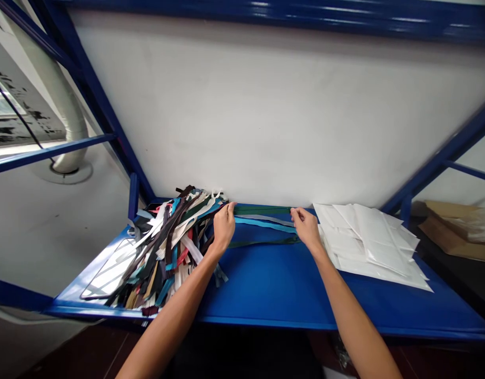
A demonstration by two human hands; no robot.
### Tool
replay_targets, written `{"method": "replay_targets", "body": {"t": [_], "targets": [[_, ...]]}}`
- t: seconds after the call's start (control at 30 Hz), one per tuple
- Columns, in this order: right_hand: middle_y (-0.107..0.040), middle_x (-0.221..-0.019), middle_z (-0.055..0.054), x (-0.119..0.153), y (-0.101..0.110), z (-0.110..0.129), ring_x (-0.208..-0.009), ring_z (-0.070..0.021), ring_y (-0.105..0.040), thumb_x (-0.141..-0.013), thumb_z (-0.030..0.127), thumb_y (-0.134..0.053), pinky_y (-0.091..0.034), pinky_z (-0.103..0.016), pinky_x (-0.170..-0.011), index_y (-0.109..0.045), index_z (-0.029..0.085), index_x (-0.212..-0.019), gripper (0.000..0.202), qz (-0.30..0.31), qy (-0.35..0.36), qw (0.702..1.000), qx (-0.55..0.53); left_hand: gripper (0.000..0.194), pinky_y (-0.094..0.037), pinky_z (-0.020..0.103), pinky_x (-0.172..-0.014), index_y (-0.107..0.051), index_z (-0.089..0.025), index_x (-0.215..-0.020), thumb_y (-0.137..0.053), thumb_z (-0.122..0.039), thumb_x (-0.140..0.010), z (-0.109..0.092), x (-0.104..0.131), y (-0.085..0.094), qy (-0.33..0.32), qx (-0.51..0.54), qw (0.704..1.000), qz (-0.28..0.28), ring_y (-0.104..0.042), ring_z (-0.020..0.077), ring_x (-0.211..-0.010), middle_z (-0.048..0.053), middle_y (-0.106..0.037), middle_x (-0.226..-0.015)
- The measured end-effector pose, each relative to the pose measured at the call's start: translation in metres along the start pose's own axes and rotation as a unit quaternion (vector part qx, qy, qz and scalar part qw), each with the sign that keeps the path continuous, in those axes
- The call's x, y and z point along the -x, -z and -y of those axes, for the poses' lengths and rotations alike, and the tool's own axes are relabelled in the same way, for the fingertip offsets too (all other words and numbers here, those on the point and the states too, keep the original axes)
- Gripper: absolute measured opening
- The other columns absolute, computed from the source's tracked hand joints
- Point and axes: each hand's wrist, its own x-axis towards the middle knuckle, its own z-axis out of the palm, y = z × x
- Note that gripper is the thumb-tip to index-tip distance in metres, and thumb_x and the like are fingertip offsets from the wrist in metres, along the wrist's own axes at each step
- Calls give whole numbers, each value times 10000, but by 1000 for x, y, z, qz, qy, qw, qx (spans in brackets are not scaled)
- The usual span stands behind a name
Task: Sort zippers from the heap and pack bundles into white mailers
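Observation:
A dark green zipper (261,210) is stretched straight between my hands above the blue table (274,289). My left hand (225,226) grips its left end, beside a heap of mixed-colour zippers (179,237). At the other end, my right hand (306,226) pinches the zipper between thumb and fingers. Just below it lie a grey zipper (268,217) and a bright blue zipper (261,223), running from the heap toward my right hand. Nearer to me, another green zipper (266,243) lies loosely across the table.
White flat packets (368,237) are stacked at the right of the table. A white panel with a dark rim (108,268) lies partly under the heap. Blue frame bars (104,105) and a white wall (266,116) enclose the back. An open cardboard box (455,231) stands far right.

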Motion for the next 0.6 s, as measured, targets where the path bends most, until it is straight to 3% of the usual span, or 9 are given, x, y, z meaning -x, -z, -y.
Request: {"method": "replay_targets", "body": {"t": [0.1, 0.2, 0.3, 0.4, 0.47, 0.53, 0.6], "targets": [[-628, -753, -14, -4, 4, 0, -579, -139, -496, -806, 723, -788, -315, -248, -457, -702, 224, -894, 514, -3, -76, 982, -174, 425, -545, 380, -919, -775, -196, -1158, -406, -407, -1135, 7, 4, -9, -39, -60, 995, 73, -734, 285, -1030, 125, -796, -1103], [-643, -848, -12, -6, 7, 1, -573, -105, -476, -670, 669, -916, -247, -209, -412, -701, 225, -902, 545, 5, -118, 958, -262, 363, -524, 445, -1005, -722, -192, -1283, -472, -397, -1118, 2, 12, -16, -100, -129, 983, 83, -667, 321, -1165, 160, -737, -1255], [-620, -760, 0, 1, -1, 6, -575, -114, -482, -767, 629, -875, -306, -214, -440, -710, 220, -874, 454, 61, -84, 971, -216, 430, -508, 457, -1028, -613, -204, -1450, -520, -450, -1108, -13, 23, -21, -150, -108, 977, 107, -633, 316, -1200, 157, -670, -1361], [-664, -786, -17, 17, -20, 15, -688, -161, -573, -912, 562, -768, -452, -256, -576, -729, 222, -887, 343, 130, 19, 983, -132, 490, -533, 355, -864, -549, -233, -1506, -532, -511, -1103, -26, 32, -24, -150, -11, 973, 172, -650, 211, -892, 85, -684, -1145], [-686, -849, -28, 27, -33, 19, -758, -182, -603, -972, 521, -706, -475, -272, -631, -719, 223, -906, 306, 159, 71, 979, -102, 435, -499, 304, -754, -630, -222, -1387, -546, -532, -1094, -31, 35, -25, -147, 53, 972, 177, -587, 172, -754, 33, -641, -949], [-674, -849, -26, 34, -41, 21, -756, -184, -598, -1005, 500, -666, -468, -278, -635, -694, 220, -906, 298, 172, 94, 976, -94, 347, -447, 284, -705, -716, -203, -1107, -554, -510, -1095, -35, 36, -24, -159, 94, 971, 153, -540, 158, -710, 5, -579, -812], [-664, -831, -22, 37, -45, 23, -744, -184, -600, -1018, 481, -656, -476, -288, -654, -672, 219, -886, 294, 175, 106, 974, -95, 370, -394, 281, -676, -681, -194, -868, -573, -469, -1090, -39, 36, -22, -162, 108, 973, 122, -495, 142, -672, -9, -534, -736]]}}
